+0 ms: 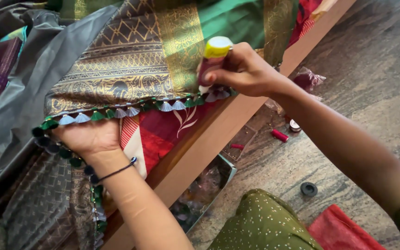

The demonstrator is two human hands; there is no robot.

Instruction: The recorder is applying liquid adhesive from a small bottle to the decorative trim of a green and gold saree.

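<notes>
A small tube with a yellow cap (214, 60) is gripped in the closed right hand (241, 69), its lower tip pressed to the tasselled border (130, 110) of a gold-patterned woven cloth (126, 65). The border, a row of green and silver tassels, runs from the left hand across to the right hand and lies close to the outer edge of a wooden board (218, 139), which slants from the lower left to the upper right. The left hand (89, 136) is laid flat on the cloth just below the border, fingers curled under the fabric so that the grip itself cannot be made out; a dark cord bracelet (116, 171) is worn on that wrist. A red patterned cloth (163, 129) is spread under the border, touching the board's edge. Little free room is left on the board, which is covered by piled fabrics, among them a grey sheet (33, 78) at the left. Open stone floor (371, 92) is seen to the right of the board. A shallow clear tray (241, 141) lies on the floor beside the board, with a small red piece inside; a red thread spool (279, 135) and a black ring (309, 189) lie near it. An open box (209, 190) is half hidden beneath the board, its contents too dim to tell. The right forearm is cut off by the frame's edge.
</notes>
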